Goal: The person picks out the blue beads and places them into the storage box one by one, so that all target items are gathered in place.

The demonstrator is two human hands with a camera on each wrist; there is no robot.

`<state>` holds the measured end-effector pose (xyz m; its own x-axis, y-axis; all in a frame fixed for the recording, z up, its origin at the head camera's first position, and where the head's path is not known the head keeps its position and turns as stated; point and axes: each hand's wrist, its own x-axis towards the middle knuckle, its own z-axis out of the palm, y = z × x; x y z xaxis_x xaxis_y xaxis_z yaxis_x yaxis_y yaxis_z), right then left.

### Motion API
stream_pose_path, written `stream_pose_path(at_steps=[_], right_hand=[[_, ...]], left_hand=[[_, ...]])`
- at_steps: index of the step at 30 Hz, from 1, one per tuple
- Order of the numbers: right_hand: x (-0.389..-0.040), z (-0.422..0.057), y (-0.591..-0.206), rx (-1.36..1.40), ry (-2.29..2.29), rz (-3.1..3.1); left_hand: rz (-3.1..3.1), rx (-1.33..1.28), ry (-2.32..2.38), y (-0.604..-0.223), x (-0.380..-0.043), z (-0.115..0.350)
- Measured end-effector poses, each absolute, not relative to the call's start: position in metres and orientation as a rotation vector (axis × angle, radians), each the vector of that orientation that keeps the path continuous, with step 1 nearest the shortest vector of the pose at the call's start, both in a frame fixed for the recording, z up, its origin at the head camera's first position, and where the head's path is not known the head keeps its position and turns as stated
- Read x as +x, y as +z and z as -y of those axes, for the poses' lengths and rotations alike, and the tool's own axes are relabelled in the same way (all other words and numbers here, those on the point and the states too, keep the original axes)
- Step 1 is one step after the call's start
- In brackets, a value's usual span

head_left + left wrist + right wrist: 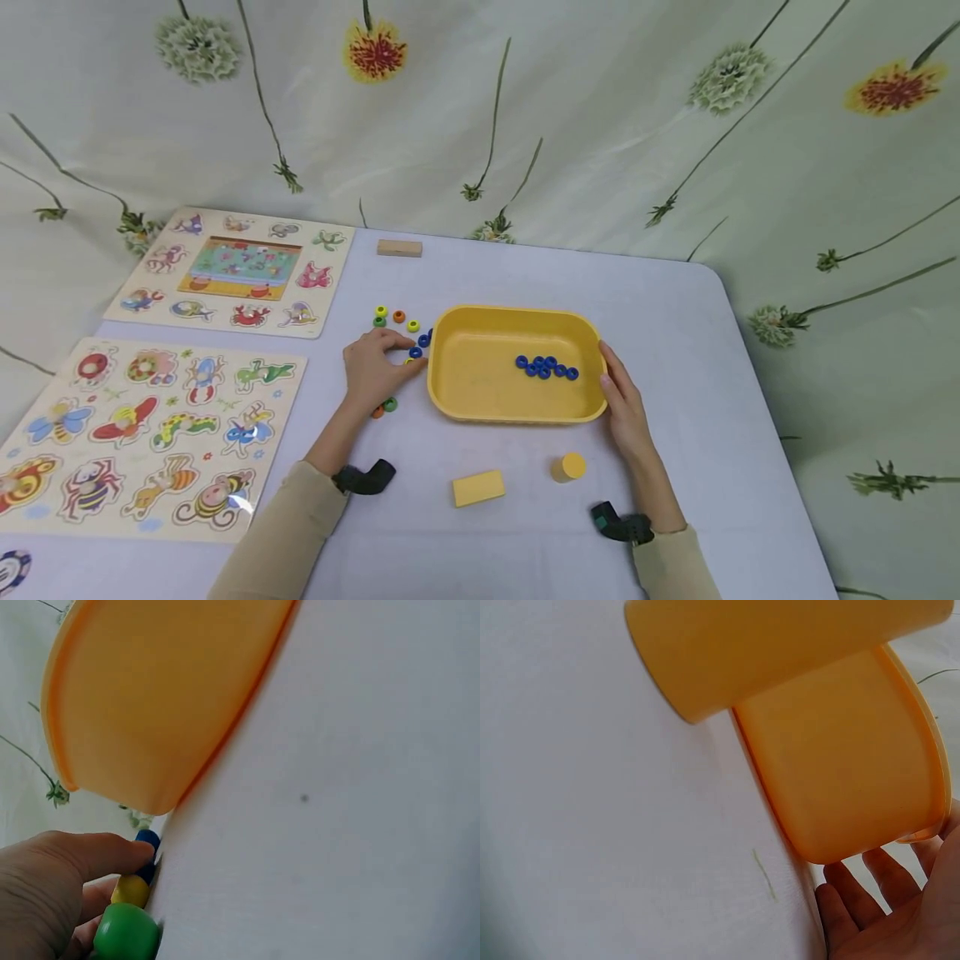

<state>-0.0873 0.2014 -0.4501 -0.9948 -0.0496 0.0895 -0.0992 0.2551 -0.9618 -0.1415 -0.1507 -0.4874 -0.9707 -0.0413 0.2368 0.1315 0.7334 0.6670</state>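
My left hand [371, 371] is at the left end of the yellow tray [468, 379], thumb and forefinger pinching a blue bead [416, 352]. In the left wrist view, the thumb lies on the blue bead [148, 838], with a yellow bead [130, 891] and a green bead [127, 932] close by. My right hand [624, 408] holds the tray's right end, thumb at the rim and fingers along the outer wall. Inside the tray, several blue beads [545, 372] lie grouped toward the right.
Loose beads [399, 317] in several colours surround the left hand. A yellow block [478, 488] and a yellow cylinder [568, 467] stand in front of the tray. Two picture puzzle boards [330, 250] lie at left. A wooden block [399, 248] sits near the back edge.
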Motion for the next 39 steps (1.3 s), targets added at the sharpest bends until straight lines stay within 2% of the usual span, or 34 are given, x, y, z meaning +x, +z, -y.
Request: stream_pose_path(at_steps=[7, 12, 16, 19, 26, 34, 39], right_hand=[[-0.087, -0.202, -0.451, 0.154, 1.886, 2.45], [-0.088, -0.201, -0.451, 0.175, 1.9, 2.425], [-0.089, -0.201, -0.45, 0.179, 1.889, 2.428], [-0.089, -0.2, -0.449, 0.167, 1.882, 2.439], [-0.09, -0.198, -0.448, 0.14, 1.895, 2.457], [-0.09, -0.2, -0.447, 0.139, 1.886, 2.461], [-0.088, -0.201, -0.448, 0.135, 1.907, 2.444]], left_hand=[[2.774, -0.001, -1.14, -0.476, -0.142, 0.149], [2.682, 0.016, -1.259, -0.448, -0.146, 0.144], [2.585, -0.13, -1.441, -0.416, -0.148, 0.12], [2.631, -0.269, -1.543, -0.406, -0.152, 0.094], [2.895, -0.491, -1.475, -0.427, -0.17, 0.047], [3.09, -0.625, -1.296, -0.44, -0.184, 0.028], [3.129, -0.723, -1.195, -0.438, -0.178, 0.026]])
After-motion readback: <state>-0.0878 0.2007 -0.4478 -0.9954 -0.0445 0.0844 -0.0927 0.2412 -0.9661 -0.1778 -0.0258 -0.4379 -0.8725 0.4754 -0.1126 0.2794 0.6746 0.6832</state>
